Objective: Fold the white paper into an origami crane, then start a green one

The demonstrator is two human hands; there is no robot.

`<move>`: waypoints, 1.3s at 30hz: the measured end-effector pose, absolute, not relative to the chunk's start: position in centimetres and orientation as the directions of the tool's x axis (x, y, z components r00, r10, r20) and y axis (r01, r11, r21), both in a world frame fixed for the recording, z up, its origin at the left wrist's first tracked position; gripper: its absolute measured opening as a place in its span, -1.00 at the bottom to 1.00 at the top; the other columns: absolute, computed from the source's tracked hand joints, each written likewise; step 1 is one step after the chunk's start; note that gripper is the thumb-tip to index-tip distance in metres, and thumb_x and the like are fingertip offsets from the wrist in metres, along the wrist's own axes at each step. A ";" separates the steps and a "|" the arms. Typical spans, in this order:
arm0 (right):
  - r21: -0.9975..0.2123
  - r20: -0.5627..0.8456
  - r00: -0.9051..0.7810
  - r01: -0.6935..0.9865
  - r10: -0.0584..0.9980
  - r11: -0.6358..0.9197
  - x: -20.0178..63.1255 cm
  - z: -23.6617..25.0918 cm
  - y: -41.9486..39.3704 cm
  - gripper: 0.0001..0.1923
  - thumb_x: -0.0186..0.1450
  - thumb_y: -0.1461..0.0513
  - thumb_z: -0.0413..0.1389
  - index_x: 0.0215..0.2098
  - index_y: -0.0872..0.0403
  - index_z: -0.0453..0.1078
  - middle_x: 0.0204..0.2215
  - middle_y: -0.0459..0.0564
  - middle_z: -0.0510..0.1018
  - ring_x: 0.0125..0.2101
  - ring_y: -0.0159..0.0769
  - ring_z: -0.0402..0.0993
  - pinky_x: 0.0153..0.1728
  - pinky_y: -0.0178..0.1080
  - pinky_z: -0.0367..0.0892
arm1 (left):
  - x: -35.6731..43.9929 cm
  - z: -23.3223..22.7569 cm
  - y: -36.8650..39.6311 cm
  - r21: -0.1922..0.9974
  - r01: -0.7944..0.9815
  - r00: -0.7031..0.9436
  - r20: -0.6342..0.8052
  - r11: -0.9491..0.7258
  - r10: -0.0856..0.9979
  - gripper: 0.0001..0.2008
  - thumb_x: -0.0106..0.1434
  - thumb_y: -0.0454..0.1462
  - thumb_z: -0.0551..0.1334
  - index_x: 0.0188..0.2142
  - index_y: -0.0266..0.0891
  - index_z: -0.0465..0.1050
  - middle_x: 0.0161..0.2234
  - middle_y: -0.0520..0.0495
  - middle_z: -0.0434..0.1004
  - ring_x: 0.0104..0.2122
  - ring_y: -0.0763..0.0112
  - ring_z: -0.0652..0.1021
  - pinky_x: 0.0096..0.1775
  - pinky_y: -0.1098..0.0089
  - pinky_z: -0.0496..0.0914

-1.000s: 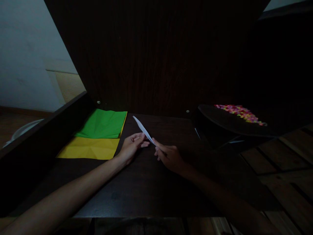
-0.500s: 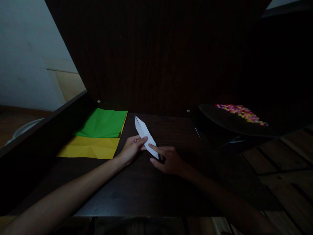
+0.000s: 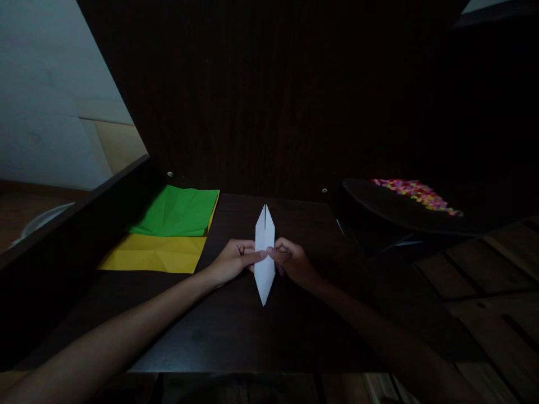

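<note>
White folded paper (image 3: 265, 255) now turned lengthwise, between both hands' fingers (image 3: 257, 255).

Bare table (image 3: 236, 331) nearside; green sheet (image 3: 177, 212) and yellow sheet (image 3: 154, 253) fill the left

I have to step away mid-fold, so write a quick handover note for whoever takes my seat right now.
Left hand: fingertips pinch the left edge of the white folded paper at its middle.
Right hand: pinches the right edge, opposite.
The paper is a long narrow shape, pointed at both ends, with a slit at the far tip, lengthwise over the dark table.
Done: narrow folds are in.
Left: further folds; a green sheet and a yellow sheet lie creased at the left, untouched.
</note>
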State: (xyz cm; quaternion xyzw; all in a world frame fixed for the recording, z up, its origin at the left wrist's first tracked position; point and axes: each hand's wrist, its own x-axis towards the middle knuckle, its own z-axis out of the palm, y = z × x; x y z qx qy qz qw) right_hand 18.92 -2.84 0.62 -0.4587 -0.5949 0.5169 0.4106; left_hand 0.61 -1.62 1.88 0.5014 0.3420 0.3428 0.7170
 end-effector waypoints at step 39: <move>-0.983 0.158 -0.184 0.066 0.970 0.173 19.1 1.0 -3.3 -0.76 0.16 0.15 0.21 -0.24 0.05 0.35 -0.44 -0.10 0.52 -0.47 -0.36 0.49 -0.51 -0.35 0.37 | 0.9 1.6 -1.1 0.875 -0.431 0.433 -0.014 0.220 0.901 -0.69 0.15 -0.11 0.38 -0.29 -0.35 0.51 -0.31 -0.16 0.57 -0.38 0.35 0.56 -0.37 0.40 0.48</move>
